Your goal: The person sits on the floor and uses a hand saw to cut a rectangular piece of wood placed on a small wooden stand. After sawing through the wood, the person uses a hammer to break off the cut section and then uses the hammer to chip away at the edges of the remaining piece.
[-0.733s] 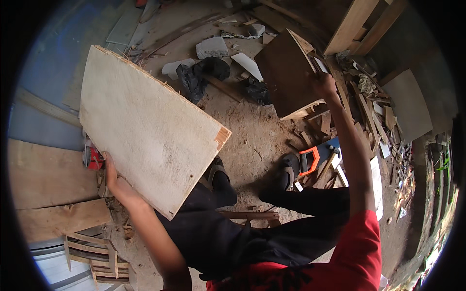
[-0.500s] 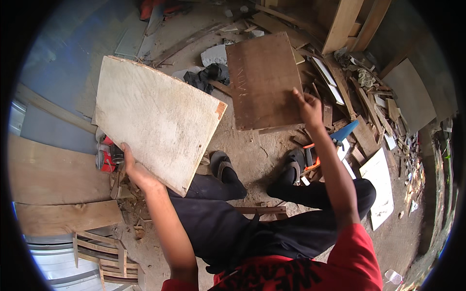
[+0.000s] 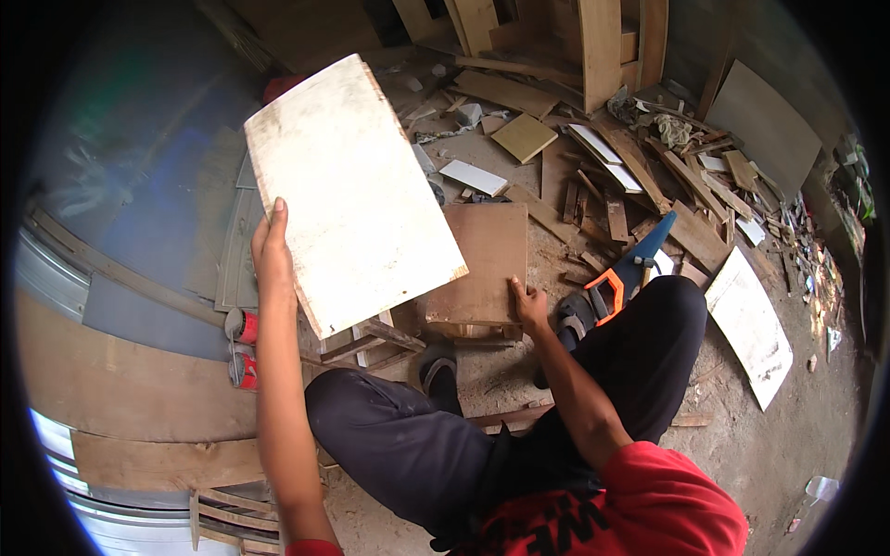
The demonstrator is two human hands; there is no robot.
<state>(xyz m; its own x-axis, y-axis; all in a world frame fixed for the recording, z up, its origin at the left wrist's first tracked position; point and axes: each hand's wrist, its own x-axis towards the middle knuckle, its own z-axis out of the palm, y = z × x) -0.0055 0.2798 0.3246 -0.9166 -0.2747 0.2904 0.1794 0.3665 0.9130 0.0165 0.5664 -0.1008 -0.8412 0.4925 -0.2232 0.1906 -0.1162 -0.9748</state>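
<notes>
A whitish, stained wooden board (image 3: pixel 362 195) is raised in front of me at a tilt. My left hand (image 3: pixel 273 259) grips its left edge, thumb on the face and the other fingers mostly hidden. Lower and to its right is a brown wooden board (image 3: pixel 484 250), partly covered by the white one. My right hand (image 3: pixel 530 304) holds the brown board at its right edge, with the thumb on top. Wooden pieces show under its near edge; whether they are joined to it I cannot tell. A handsaw (image 3: pixel 608 292) with orange handle and blue blade lies beside my right foot.
Scrap boards and offcuts (image 3: pixel 640 176) are heaped at the far right. A white panel (image 3: pixel 749 324) lies right of my knee. Red cans (image 3: pixel 243 350) stand at the left near a slatted wooden piece (image 3: pixel 236 514). A small wooden frame (image 3: pixel 375 341) is below the white board.
The white board has risen and swung more upright in my left hand. The brown board has come down lower, still in my right hand. The view has shifted, showing more of the far side.
</notes>
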